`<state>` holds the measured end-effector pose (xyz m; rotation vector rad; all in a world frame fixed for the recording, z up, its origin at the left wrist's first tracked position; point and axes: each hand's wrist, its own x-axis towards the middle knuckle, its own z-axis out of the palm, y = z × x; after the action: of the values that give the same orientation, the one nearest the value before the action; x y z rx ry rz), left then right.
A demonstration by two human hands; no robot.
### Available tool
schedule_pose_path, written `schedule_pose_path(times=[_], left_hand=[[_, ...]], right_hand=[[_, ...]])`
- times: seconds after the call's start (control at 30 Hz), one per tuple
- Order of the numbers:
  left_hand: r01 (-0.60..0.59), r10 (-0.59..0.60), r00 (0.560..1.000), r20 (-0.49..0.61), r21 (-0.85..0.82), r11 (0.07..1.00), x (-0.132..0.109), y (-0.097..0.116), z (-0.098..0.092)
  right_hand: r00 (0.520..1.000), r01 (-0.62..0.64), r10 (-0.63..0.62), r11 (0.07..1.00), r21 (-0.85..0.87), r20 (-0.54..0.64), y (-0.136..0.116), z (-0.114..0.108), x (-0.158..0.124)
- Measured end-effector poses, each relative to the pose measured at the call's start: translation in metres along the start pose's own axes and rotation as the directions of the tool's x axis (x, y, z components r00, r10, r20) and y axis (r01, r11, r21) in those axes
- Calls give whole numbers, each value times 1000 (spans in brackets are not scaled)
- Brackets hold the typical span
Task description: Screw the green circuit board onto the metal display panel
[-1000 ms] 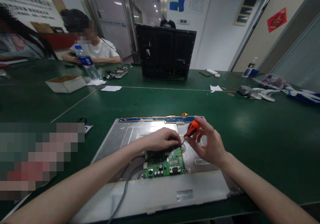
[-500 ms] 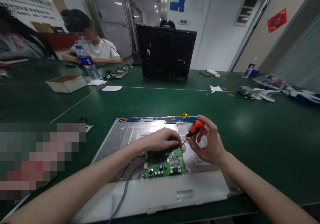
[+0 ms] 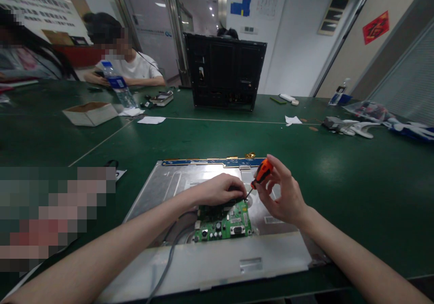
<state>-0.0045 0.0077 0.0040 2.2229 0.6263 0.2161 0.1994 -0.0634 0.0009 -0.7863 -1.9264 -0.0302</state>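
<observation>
My right hand (image 3: 283, 193) is closed on the handle of an orange and black screwdriver (image 3: 263, 172). The tool leans, and its thin shaft reaches down to the upper right corner of a green circuit board (image 3: 224, 222). My left hand (image 3: 224, 188) lies over the board's far edge, its fingertips curled close to the screwdriver's tip; what they pinch, if anything, is hidden. The board sits on the metal back of a flat display panel (image 3: 271, 252), with a blue strip board (image 3: 217, 162) along the panel's far edge. A grey cable (image 3: 169, 258) runs from beside the board toward me.
A black monitor housing (image 3: 225, 73) stands upright across the green table. To its left are an open box (image 3: 90, 114), a water bottle (image 3: 118, 85) and a seated person (image 3: 125, 64). White gloves (image 3: 356, 126) and plastic bags (image 3: 369, 111) lie at the right.
The screwdriver has tilted more upright, its handle shifting slightly left and up with my right fingers. My left hand and the board have stayed in place.
</observation>
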Motion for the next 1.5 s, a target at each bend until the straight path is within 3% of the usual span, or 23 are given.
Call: schedule_pose_path(times=[1.5], left_hand=[[9,-5,996,-84,47,999,-1,5,8]], right_hand=[[1000,8,-8,1000,-1,1,-1,-1,3]])
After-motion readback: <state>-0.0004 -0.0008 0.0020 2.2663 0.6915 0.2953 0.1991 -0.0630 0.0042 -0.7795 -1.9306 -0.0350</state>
